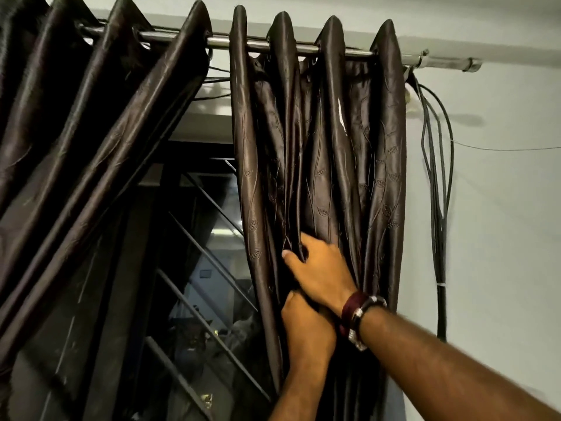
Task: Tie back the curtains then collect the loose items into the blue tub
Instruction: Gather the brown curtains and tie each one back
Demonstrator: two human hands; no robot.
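A dark brown satin curtain (321, 153) hangs bunched at the right end of a metal rod (236, 42). My right hand (321, 271), with bracelets at the wrist, grips a fold of this curtain, its fingers tucked into the pleats. Just below it my left hand (306, 326) clutches the gathered fabric from the left side, partly covered by the right wrist. A second brown curtain (91, 141) is pulled diagonally down to the left. The blue tub and loose items are out of sight.
Between the curtains a dark window with a diagonal metal grille (197, 268) shows. A bundle of black cables (440, 208) hangs down the pale wall (501, 208) right of the curtain.
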